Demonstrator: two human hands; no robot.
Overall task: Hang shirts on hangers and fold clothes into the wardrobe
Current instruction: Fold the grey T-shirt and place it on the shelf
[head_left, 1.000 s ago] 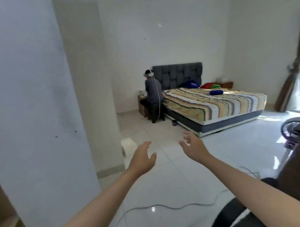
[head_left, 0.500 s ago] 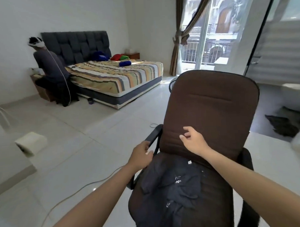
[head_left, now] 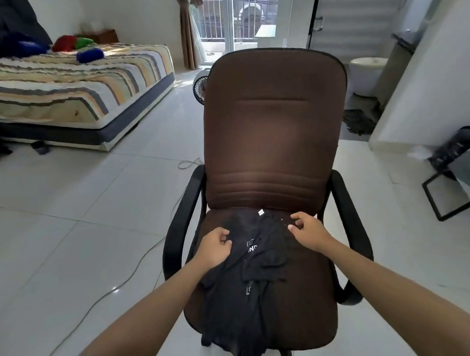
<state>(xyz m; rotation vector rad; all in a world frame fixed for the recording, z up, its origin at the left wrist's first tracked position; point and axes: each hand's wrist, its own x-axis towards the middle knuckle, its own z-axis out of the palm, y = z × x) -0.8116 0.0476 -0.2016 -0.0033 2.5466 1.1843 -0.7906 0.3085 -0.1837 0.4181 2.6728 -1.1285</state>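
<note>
White-tiled bedroom floor (head_left: 70,215), striped bed (head_left: 73,85) far left, balcony door far centre, brown office chair (head_left: 272,128) dead ahead. Draped over the chair's seat and spilling off its near edge: a crumpled black shirt (head_left: 248,278), white label showing at the far end near the backrest, white print partly readable in the middle.

Left hand (head_left: 213,247) down on the shirt's left side, fingers curled into the cloth, apparently pinching a fold. Right hand (head_left: 309,230) at the shirt's far right corner, fingers bent and touching the fabric; whether actually gripping cannot be told.

Step in hand, by the look of it: picking the shirt up from the chair for hanging or folding.

To do it well: find the shoulders or collar first, using the white label as guide. Take one shoulder seam in each hand rather than a random bunch. Lift straight up and away from the seat, clear of the black armrests (head_left: 347,216), so that nothing snags. Shake once to open the garment and check for a second piece tangled in the heap. Keep the hanging near end off the floor.
</note>
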